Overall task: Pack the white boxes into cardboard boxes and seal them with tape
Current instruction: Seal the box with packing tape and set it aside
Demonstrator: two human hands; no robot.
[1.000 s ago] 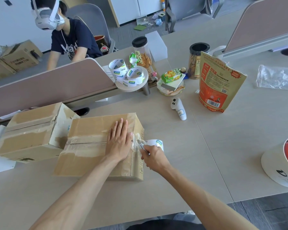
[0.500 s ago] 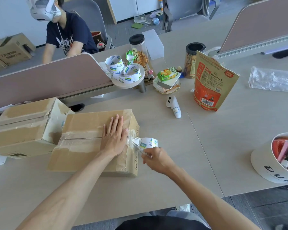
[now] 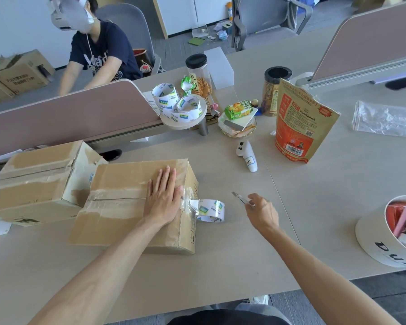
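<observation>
The brown cardboard box lay closed on the pale wooden table, its far left corner close against a second taped cardboard box. The white boxes it was meant to carry were out of sight, presumably shut inside. The left hand rested flat on the lid at the right end, fingers straight and close together, pressing on the clear tape over the centre seam. The right hand hung above the table, apart from the box. It pinched a small thin grey blade between thumb and fingers, the tip pointing back toward the box. Between the hands, the white roll of clear packing tape sat on the table just beside the box's end face. A crumpled strip of tape ran from the lid edge down to the roll.

Whether that strip was cut right through could not be told, since the clear film blurred into the roll. If a thread of it held, moving the roll would likely drag the tape off the lid and undo the seal. The tail looked wrinkled, and film in that state tends to stick to itself, so pressing it down carelessly could leave the end face creased and poorly sealed. The bare blade was the sharper worry. A second pass toward the edge would bring it close to the left thumb, and a slip there could nick skin or slit the tape already laid. Lifting the flat palm too soon might also let the tape end spring up.
</observation>
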